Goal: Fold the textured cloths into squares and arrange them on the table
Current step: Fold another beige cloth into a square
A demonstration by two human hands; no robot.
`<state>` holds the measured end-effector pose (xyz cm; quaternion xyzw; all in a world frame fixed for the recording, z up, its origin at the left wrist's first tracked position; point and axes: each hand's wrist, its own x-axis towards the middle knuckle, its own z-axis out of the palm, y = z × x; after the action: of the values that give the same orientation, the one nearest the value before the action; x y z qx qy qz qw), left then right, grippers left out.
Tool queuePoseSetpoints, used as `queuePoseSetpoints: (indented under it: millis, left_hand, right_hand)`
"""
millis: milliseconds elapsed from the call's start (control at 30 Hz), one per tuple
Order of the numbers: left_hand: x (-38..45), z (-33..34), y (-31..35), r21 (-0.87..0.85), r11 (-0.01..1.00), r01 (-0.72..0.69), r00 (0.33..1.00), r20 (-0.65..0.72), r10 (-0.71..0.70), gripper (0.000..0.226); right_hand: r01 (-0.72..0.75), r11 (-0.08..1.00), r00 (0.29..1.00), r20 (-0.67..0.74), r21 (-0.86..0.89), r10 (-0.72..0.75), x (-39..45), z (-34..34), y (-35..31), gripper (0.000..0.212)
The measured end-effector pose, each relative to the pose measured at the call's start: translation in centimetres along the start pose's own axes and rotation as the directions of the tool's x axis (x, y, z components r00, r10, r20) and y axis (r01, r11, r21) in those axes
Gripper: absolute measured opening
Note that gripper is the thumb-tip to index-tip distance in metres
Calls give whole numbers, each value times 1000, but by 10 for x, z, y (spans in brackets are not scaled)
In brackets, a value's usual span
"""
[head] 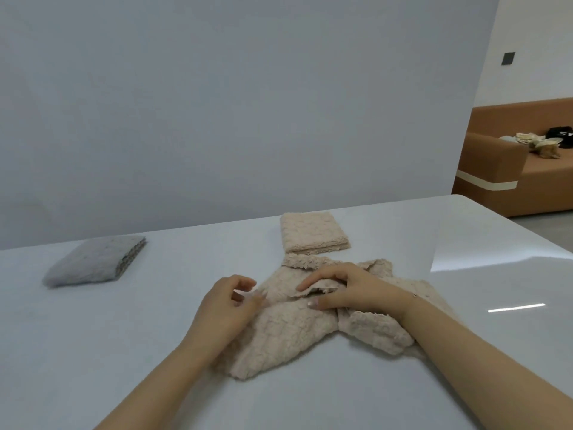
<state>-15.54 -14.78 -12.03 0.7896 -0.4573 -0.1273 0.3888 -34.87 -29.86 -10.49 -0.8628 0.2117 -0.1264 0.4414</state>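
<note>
Hands at work: your right hand (350,290) pinches an edge of the crumpled beige cloth (279,333); your left hand (226,308) rests on it, fingers loosely curled.

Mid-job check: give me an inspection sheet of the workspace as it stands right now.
Surface: glossy white table, glare patches at right.
Job's things: beige folded cloth at far centre; grey folded cloth at far left; unfolded beige cloth lies rumpled near the front.
Clutter: nothing seen.
Hands: left hand rests at the rumpled cloth's left edge, fingers loosely curled; right hand pinches a raised flap of it.
Cables: nothing seen.
Surroundings: plain grey wall; brown sofa at right with a pile of items on it.
</note>
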Motion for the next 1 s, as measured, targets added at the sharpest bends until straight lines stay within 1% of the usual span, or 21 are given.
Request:
queuePoseSetpoints:
  millis: [67,133,200,267,333,400,433,467,533,600,633,667,733,833,867,933,1000]
  left_hand:
    - [-20,2,-5,41,999,10,1000,-11,-9,23]
    - [-33,6,-6,68,998,-11,999,-42,14,19]
    - [-39,7,-5,-27,1000,5,997,-74,-7,7]
    - [-43,4,-6,-134,991,26,996,-80,-37,7]
    - [-47,1,-8,-173,984,27,996,-76,-40,10]
    - [-53,-2,-10,-194,980,36,994,-95,-55,13]
    - [-57,-3,-11,-209,977,40,992,-112,-65,13]
    - [-60,-4,-13,-224,974,44,988,-132,-75,13]
    - [-67,-8,-16,-241,969,48,979,-181,-94,12]
    - [-74,-14,-22,-248,967,59,967,-226,-117,13]
    - [-77,-18,-25,-245,967,69,961,-243,-130,13]
    - [-80,-21,-28,-236,968,81,955,-258,-143,13]
    - [-85,-28,-35,-185,976,115,937,-306,-169,14]
    - [-88,-40,-43,-50,977,205,879,-431,-207,15]
    - [-88,-44,-45,-5,971,240,860,-463,-216,14]
    - [-88,-49,-51,68,952,298,845,-483,-230,15]
    - [-87,-50,-54,87,951,296,844,-490,-218,14]
  right_hand:
    - [5,1000,998,-66,-21,-6,-2,5,0,22]
    - [20,1000,986,-165,-11,-21,-6,9,-3,18]
    - [-5,998,968,-251,63,21,-13,4,-9,17]
    - [-17,994,957,-285,110,48,-25,-4,-16,16]
    - [-10,998,947,-319,62,29,-36,-9,-21,15]
    - [-48,998,942,-334,-44,31,-50,-9,-26,17]
    - [-85,987,951,-307,-136,40,-57,-8,-29,24]
    - [-124,961,966,-251,-247,60,-63,-7,-31,34]
    - [-193,893,981,-107,-408,163,-75,-7,-33,67]
    - [-255,858,958,6,-446,288,-84,-7,-36,96]
    - [-275,848,945,37,-453,326,-87,-5,-37,103]
    - [-279,838,941,41,-469,337,-89,-2,-38,104]
    - [-259,824,957,-19,-505,289,-90,5,-37,94]
    - [-246,800,969,-109,-547,224,-88,11,-36,77]
    - [-254,789,967,-135,-559,215,-87,11,-34,74]
    - [-280,753,959,-205,-595,194,-83,9,-27,71]
    - [-332,698,938,-300,-635,173,-77,7,-17,72]
